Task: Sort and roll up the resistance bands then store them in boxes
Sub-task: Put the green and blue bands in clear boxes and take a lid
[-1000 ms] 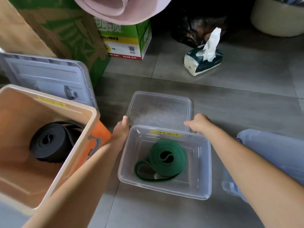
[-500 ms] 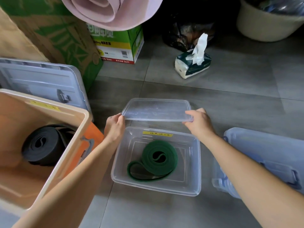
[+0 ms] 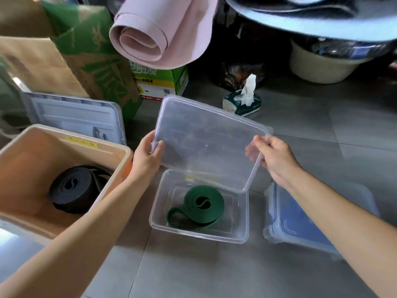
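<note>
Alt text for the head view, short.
The left hand and right hand hold a clear rectangular plastic lid tilted above an open clear plastic box holding a rolled green resistance band. A rolled black band lies in a beige plastic bin.

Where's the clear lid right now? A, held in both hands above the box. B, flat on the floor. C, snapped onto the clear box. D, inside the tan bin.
A: the left hand and right hand grip the clear lid by its side edges, tilted above the open clear box with the green band inside.
</note>
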A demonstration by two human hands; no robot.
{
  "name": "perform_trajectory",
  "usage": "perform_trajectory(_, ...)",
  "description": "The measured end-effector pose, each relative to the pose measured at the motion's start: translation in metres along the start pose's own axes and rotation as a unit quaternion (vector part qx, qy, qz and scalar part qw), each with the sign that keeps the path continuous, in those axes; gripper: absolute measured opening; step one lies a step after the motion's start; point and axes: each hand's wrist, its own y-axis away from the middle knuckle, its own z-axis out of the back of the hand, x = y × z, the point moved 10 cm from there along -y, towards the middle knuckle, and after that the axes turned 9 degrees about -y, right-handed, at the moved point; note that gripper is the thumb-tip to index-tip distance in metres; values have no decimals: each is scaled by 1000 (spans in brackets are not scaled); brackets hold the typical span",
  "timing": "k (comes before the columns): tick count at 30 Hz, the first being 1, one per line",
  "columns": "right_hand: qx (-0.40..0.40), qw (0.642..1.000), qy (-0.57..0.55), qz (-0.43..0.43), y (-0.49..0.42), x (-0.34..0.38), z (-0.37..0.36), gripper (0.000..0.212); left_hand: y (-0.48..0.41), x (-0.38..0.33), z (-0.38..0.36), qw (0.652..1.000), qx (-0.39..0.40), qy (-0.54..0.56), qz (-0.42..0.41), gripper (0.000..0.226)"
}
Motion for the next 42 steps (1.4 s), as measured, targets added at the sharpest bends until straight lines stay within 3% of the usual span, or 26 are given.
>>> perform_trajectory(3, -53, 997, 31, -55, 9, -23, 5, 12, 17, 25, -1, 999, 5, -37, 30, 18)
perform_trajectory(5, -101, 989, 57, -88, 19, -47, 11, 26, 31, 49, -2, 991, -6, -115, 62, 14)
perform_trajectory(7, -128, 979, 116, -104, 33, -65, 13, 42, 45, 76, -2, 978, -7, -166, 123, 26)
perform_trajectory(12, 7, 929, 349, -124, 51, -99, -11, 89, 69, 109, -2, 967, 28, -175, 184, 28)
perform_trajectory(16, 66, 877, 460, -119, 57, -116, -15, 90, 77, 114, -8, 954, 82, -235, 168, 20)
perform_trajectory(19, 76, 896, 418, -126, 66, -124, -18, 85, 78, 115, -9, 951, 97, -251, 155, 16)
perform_trajectory(22, 27, 917, 380, -120, 72, -125, -9, 78, 75, 114, -9, 946, 102, -276, 135, 14)
perform_trajectory(25, -46, 906, 382, -177, 75, -139, 17, 48, 72, 113, -8, 952, 94, -261, 131, 17)
perform_trajectory(27, -52, 903, 384, -182, 77, -142, 24, 25, 75, 117, -7, 959, 86, -221, 155, 20)
perform_trajectory(29, -47, 914, 360, -180, 79, -142, 25, 20, 78, 121, -5, 965, 80, -185, 170, 21)
perform_trajectory(37, -43, 941, 286, -177, 85, -144, 24, 44, 82, 115, -7, 956, 104, -261, 84, 34)
perform_trajectory(42, -65, 947, 260, -179, 85, -145, 27, 50, 84, 125, 2, 960, 79, -255, 88, 29)
